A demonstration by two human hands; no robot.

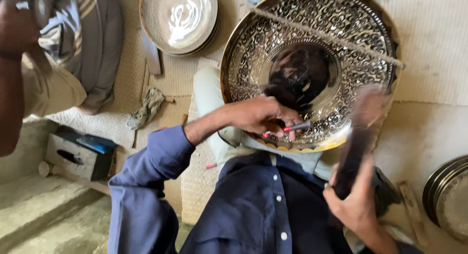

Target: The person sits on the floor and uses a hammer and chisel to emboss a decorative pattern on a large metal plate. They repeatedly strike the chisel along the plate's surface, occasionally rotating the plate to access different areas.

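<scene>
Because it is a wide metal tray [312, 63] with a bumpy carved pattern, it looks stiff, heavy and shiny-slippery, so the rim is the best place to grip it. It leans on the person's lap in the upper middle of the frame. The left hand [261, 115] is closed around a small chisel [292, 128] touching the tray's lower edge. The right hand [356, 200], lower right, is wrapped around a dark, blurry mallet [360, 132].

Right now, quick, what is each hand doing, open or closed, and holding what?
Left hand: closed on a small red-tipped tool against the engraved metal tray.
Right hand: closed on a dark mallet, motion-blurred.
</scene>
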